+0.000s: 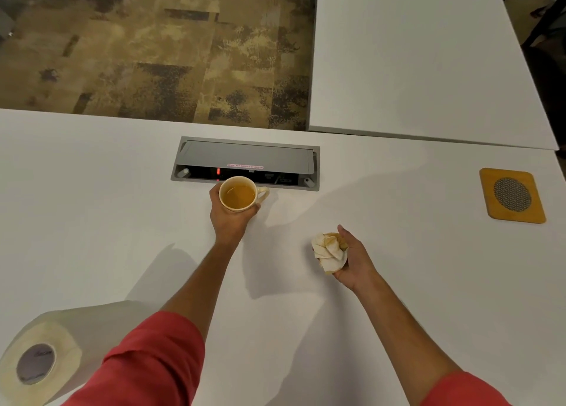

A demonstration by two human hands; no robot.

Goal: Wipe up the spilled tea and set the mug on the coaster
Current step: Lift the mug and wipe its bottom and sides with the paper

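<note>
A cream mug [239, 193] with amber tea in it is at the table's middle, its handle pointing right. My left hand [229, 219] wraps around its near side and holds it. My right hand [352, 257] holds a crumpled, tea-stained paper towel [329, 249] just above the white table [122, 206]. A square wooden coaster [512, 195] with a round grey mesh centre lies far right, well away from the mug. I see no tea on the table surface.
A grey power socket box [246, 162] with its lid open is sunk into the table just behind the mug. A paper towel roll [43, 353] lies at the near left. A second white table [413, 53] adjoins at the back right; carpet shows beyond.
</note>
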